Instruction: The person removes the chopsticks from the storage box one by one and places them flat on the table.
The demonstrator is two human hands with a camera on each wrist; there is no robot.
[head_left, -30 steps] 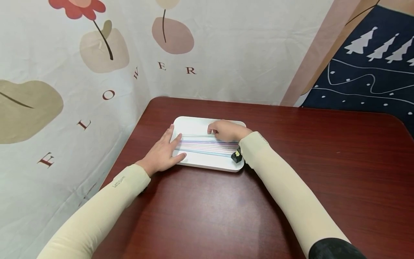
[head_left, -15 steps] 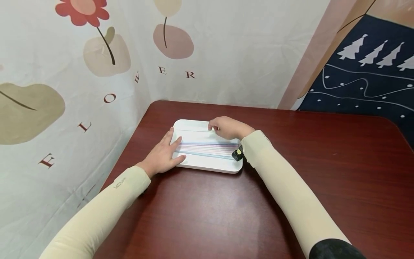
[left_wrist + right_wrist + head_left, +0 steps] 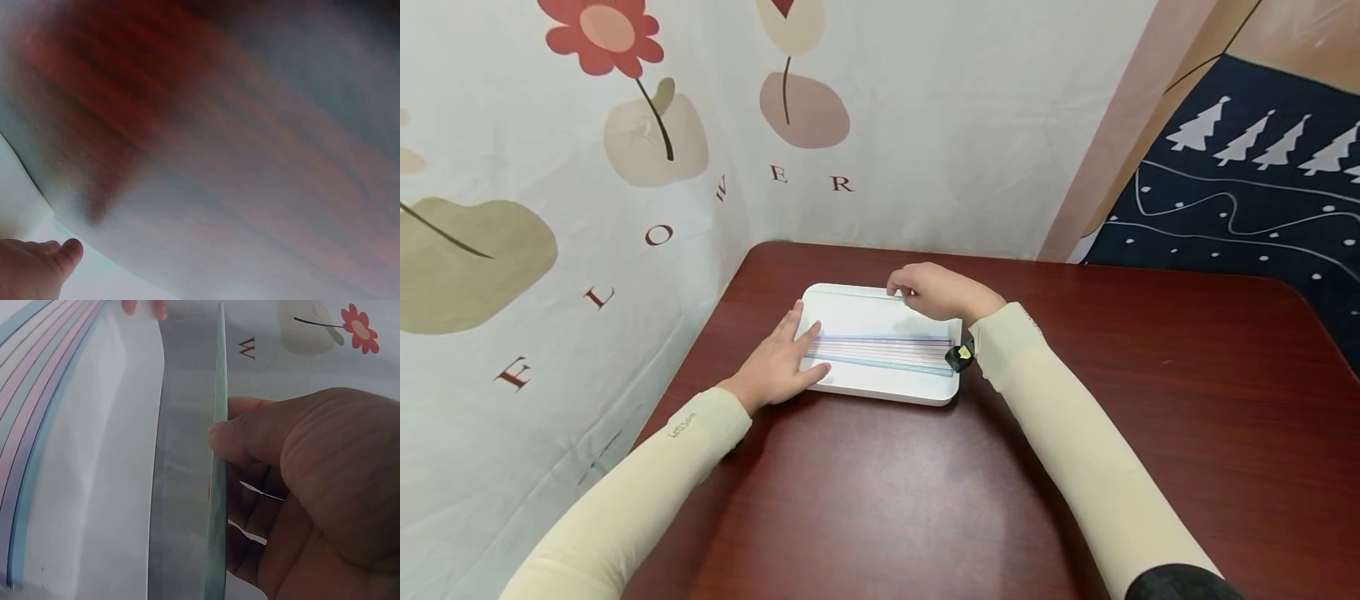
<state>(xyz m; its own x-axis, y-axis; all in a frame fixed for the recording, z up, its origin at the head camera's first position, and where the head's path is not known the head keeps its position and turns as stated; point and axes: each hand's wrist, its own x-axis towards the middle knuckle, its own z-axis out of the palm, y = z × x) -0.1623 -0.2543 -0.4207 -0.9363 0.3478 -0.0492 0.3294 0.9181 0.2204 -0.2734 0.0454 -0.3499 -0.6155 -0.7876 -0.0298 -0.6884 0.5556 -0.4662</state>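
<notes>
My right hand (image 3: 936, 290) pinches a thin pale green strip (image 3: 217, 519) between thumb and fingertips, above the far edge of the white tray (image 3: 883, 392). In the right wrist view the strip stands edge-on, running lengthwise past the thumb. Several pastel strips (image 3: 880, 352) in blue, purple, pink, white and green lie side by side in the tray. My left hand (image 3: 772, 364) rests with fingers spread over the tray's left end, covering the near ends of the strips there. Part of that hand (image 3: 31, 269) shows low in the left wrist view.
The tray sits on a dark red wooden table (image 3: 880, 500) near its far left corner. A white cloth (image 3: 955, 150) with flower prints and letters hangs behind and to the left. Navy fabric (image 3: 1240, 192) with white trees hangs at the back right.
My right hand has moved away from me with the pale green strip, from over the other strips to the tray's far edge. The left hand keeps its place on the tray.
</notes>
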